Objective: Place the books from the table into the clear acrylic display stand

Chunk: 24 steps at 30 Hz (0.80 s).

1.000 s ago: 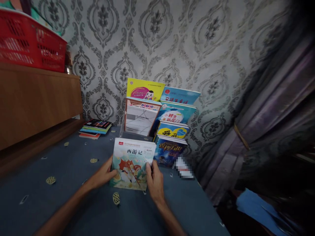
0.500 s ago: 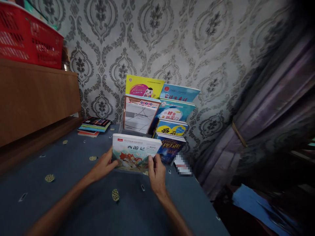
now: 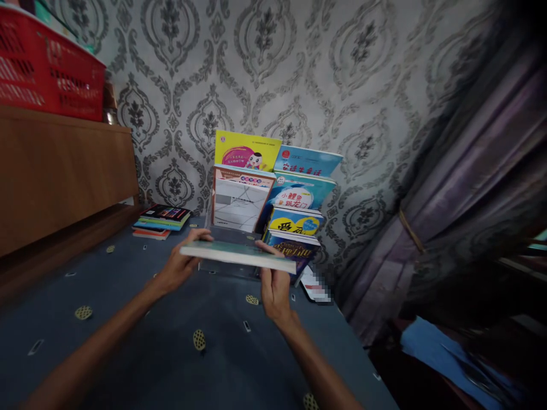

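Book [image 3: 237, 255], edge-on with title unreadable, is held by left hand [image 3: 177, 270] and right hand [image 3: 277, 293].

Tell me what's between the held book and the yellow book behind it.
Head view, from the held book back: the stand's clear lower part, a grey-and-white book, then a brown-bordered book.

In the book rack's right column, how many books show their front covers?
4, top to bottom: light-blue book, teal book, yellow-and-blue book, dark-blue book, partly covered by the held book. More may be hidden behind them.
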Motion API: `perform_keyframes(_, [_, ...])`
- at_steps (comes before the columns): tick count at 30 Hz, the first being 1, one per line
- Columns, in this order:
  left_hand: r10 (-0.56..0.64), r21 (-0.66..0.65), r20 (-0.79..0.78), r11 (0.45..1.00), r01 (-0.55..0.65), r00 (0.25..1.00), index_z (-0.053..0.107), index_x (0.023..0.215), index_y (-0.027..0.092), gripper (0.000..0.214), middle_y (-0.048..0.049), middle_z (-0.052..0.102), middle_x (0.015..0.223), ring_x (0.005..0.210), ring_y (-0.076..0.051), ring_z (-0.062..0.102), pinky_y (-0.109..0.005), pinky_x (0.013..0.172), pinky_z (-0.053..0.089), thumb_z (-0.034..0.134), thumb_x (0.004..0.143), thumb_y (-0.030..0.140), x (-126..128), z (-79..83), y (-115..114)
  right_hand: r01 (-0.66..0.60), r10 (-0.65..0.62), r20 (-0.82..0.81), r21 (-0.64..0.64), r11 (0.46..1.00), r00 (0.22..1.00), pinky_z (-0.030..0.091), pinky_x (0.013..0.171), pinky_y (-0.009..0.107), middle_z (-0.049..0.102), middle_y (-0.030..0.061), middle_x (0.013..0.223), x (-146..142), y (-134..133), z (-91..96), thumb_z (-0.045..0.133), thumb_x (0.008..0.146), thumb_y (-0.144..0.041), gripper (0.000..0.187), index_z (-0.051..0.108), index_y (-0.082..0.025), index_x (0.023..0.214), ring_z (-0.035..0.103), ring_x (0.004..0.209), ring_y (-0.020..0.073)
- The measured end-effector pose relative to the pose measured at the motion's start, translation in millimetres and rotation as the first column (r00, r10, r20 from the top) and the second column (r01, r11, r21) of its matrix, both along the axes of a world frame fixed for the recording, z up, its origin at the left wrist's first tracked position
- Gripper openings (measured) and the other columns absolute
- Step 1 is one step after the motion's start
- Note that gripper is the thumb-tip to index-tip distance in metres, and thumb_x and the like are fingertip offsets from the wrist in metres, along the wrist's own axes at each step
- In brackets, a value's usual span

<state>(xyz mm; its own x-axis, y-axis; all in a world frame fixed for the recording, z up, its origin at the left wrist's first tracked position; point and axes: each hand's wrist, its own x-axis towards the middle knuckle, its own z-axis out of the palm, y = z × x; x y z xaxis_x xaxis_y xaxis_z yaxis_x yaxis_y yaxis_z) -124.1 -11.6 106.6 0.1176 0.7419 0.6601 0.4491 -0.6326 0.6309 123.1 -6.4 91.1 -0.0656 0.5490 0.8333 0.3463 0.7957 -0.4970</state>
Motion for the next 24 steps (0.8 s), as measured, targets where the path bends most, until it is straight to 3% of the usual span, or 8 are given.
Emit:
perform_keyframes(5, [0.090,0.080,0.167,0.991,-0.105,0.982,0.063,0.115,0.023,0.035,-0.0073,0.066,0.126,0.128,-0.031,0.055,-0.045,0.110,0.042,0.058,0.082,0.036,3.2,24.0,12.0,-0.147,0.138,0.071,0.152,0.977,0.988,0.044,0.110,0.058,0.056,0.0167,0.143,3.6,16.1,7.4,0.048,0.097,-0.050,0.043,0.051,-0.024,0.132,0.053,0.134,0.0327])
perform_keyframes(10, [0.018,0.267,0.171,0.961,-0.064,0.985,0.064,0.098,0.024,0.023,-0.0054,0.070,0.114,0.135,-0.033,0.051,-0.049,0.115,0.039,0.059,0.079,0.036,3.9,42.0,31.4,-0.190,0.183,0.054,0.191,0.963,0.982,0.041,0.113,0.059,0.061,0.0137,0.138,2.8,41.4,14.6,0.056,0.093,-0.053,0.040,0.056,-0.026,0.123,0.048,0.140,0.0325])
perform_keyframes(16, [0.012,0.157,0.232,0.986,-0.050,0.973,0.062,0.114,0.024,0.033,-0.0061,0.059,0.141,0.130,-0.030,0.055,-0.046,0.110,0.044,0.060,0.081,0.029,6.5,39.8,51.6,-0.156,0.151,0.044,0.149,0.976,0.988,0.042,0.110,0.061,0.062,0.0155,0.133,2.8,60.4,29.6,0.056,0.090,-0.063,0.048,0.057,-0.024,0.118,0.051,0.137,0.0349])
perform_keyframes(19, [0.024,0.127,0.244,0.990,-0.057,0.969,0.058,0.119,0.023,0.036,-0.0065,0.064,0.132,0.122,-0.027,0.060,-0.045,0.105,0.047,0.057,0.084,0.027,8.4,41.7,64.3,-0.155,0.150,0.047,0.158,0.975,0.988,0.041,0.111,0.059,0.062,0.0154,0.134,2.9,66.5,36.7,0.048,0.093,-0.063,0.048,0.055,-0.024,0.118,0.050,0.137,0.0332])
perform_keyframes(24, [0.020,0.216,0.145,0.975,-0.052,0.989,0.050,0.124,0.020,0.039,-0.0096,0.068,0.121,0.115,-0.023,0.063,-0.041,0.104,0.048,0.056,0.085,0.026,2.6,54.9,88.3,-0.140,0.130,0.074,0.146,0.979,0.989,0.041,0.112,0.052,0.063,0.0149,0.130,1.5,73.8,54.8,0.040,0.097,-0.053,0.039,0.054,-0.023,0.118,0.054,0.132,0.0295])
